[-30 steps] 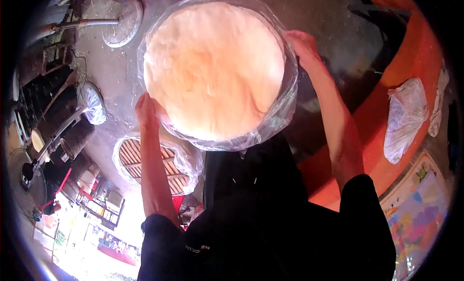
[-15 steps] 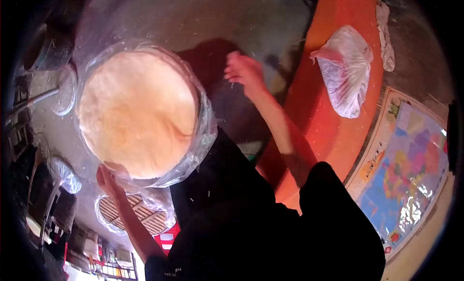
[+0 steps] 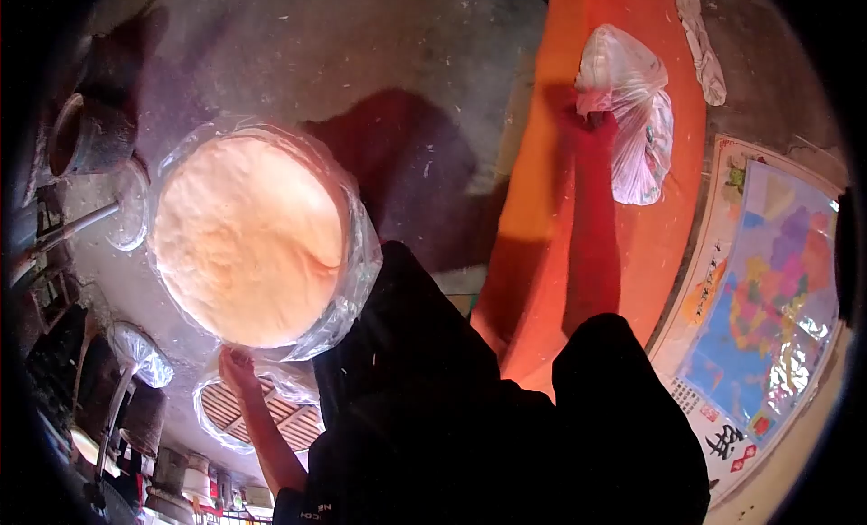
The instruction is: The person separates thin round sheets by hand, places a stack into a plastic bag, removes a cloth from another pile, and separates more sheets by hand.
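A wide round mass of pale dough (image 3: 248, 236) fills a basin lined with clear plastic (image 3: 363, 254), left of centre. My left hand (image 3: 237, 370) is at the near edge of that basin, its fingers closed at the rim and partly hidden. On the right, my right hand (image 3: 589, 128), in reddish light, grips the side of a white plastic bag (image 3: 643, 132). The bag lies crumpled on a long orange surface (image 3: 533, 263); its contents cannot be made out.
Below the basin is a round slatted rack (image 3: 280, 417) with clear plastic around it. A plastic-wrapped long-handled tool (image 3: 140, 353), a lid with a handle (image 3: 131, 204) and a dark pot (image 3: 86, 137) stand left. A colourful map poster (image 3: 763, 290) is at right.
My right hand has moved right, from over the floor to the white bag, and closed on it. My left hand has shifted along the basin's near edge, its fingers now more closed.
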`<state>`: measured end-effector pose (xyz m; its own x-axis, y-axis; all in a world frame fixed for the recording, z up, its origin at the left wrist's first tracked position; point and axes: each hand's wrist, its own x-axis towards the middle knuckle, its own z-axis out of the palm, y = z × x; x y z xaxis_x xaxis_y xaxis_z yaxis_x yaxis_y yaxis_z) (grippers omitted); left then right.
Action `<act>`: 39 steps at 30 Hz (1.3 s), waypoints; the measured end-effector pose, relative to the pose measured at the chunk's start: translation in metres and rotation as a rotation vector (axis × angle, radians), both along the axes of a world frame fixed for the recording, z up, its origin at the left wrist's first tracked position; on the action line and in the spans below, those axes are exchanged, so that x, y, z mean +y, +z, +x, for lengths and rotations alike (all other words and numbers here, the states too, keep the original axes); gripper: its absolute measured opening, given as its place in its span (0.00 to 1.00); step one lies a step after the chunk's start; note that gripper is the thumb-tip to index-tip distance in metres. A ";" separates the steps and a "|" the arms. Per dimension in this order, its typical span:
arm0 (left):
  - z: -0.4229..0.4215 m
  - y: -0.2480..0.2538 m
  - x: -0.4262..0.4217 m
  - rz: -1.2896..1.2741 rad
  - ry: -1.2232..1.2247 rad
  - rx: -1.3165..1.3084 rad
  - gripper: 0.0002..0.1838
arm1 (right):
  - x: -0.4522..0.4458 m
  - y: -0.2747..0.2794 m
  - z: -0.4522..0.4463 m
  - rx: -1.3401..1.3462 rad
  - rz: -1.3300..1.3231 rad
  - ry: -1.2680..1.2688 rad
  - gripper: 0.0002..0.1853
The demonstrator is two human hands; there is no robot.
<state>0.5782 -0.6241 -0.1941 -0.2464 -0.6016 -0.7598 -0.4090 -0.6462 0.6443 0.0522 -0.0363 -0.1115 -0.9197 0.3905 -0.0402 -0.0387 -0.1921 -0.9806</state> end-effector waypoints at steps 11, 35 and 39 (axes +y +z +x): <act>-0.029 0.051 0.004 -0.398 0.165 -0.007 0.07 | -0.034 0.095 0.168 -0.668 -0.569 -0.073 0.16; -0.172 0.145 0.134 0.383 -0.156 0.498 0.22 | -0.080 0.108 0.219 -0.825 0.022 0.520 0.10; -0.138 0.143 0.130 0.274 -0.023 0.449 0.20 | -0.145 0.043 0.203 -0.508 0.769 1.188 0.13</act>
